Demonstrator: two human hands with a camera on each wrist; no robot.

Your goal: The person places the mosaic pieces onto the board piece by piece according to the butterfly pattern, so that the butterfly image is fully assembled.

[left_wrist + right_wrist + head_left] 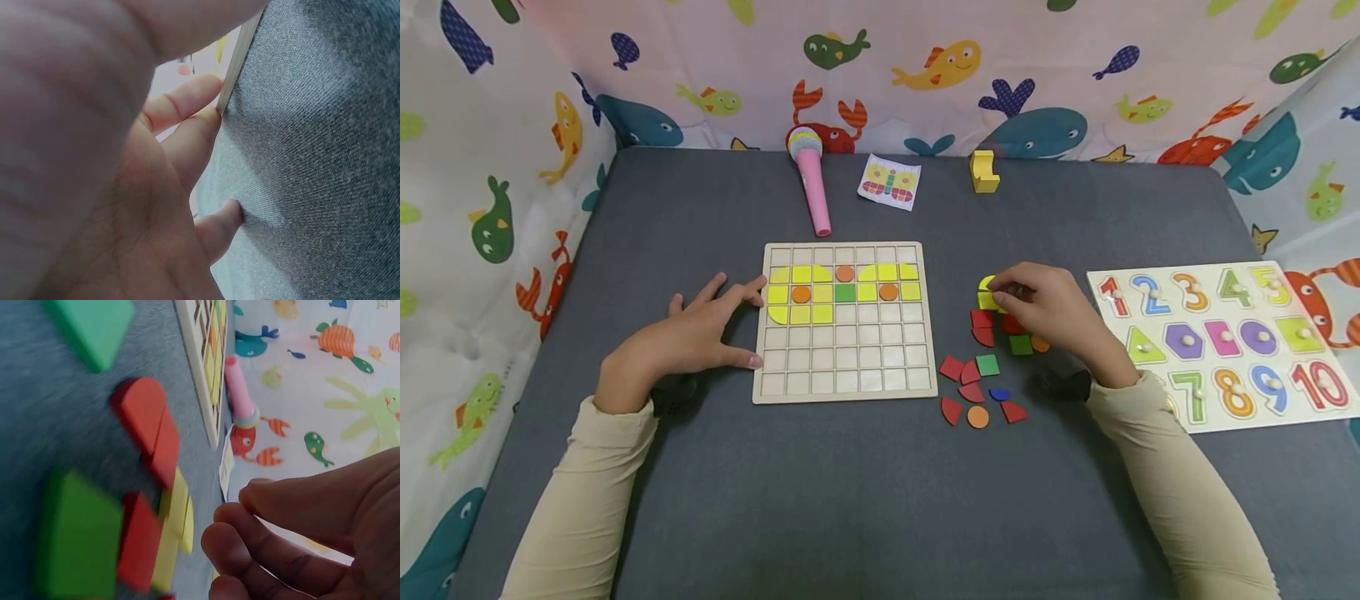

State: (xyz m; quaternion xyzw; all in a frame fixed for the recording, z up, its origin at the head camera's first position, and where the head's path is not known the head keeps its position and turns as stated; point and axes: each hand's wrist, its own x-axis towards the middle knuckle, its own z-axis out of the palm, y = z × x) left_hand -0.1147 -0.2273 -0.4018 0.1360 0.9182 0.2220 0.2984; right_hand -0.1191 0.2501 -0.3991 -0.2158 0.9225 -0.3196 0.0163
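Note:
A wooden grid board carries yellow squares and rounded pieces, orange circles and a green square in its upper rows. My left hand rests at its left edge with fingers spread; in the left wrist view, fingertips touch the board's side. My right hand reaches over yellow pieces right of the board. Its thumb and fingers are loosely bent, and no piece shows between them in the right wrist view. Close by lie red pieces and a green square piece.
More loose pieces, including an orange circle and a blue piece, lie nearer me. A number and shape puzzle is at the right. Along the back are a pink toy microphone, a butterfly pattern card and a yellow block.

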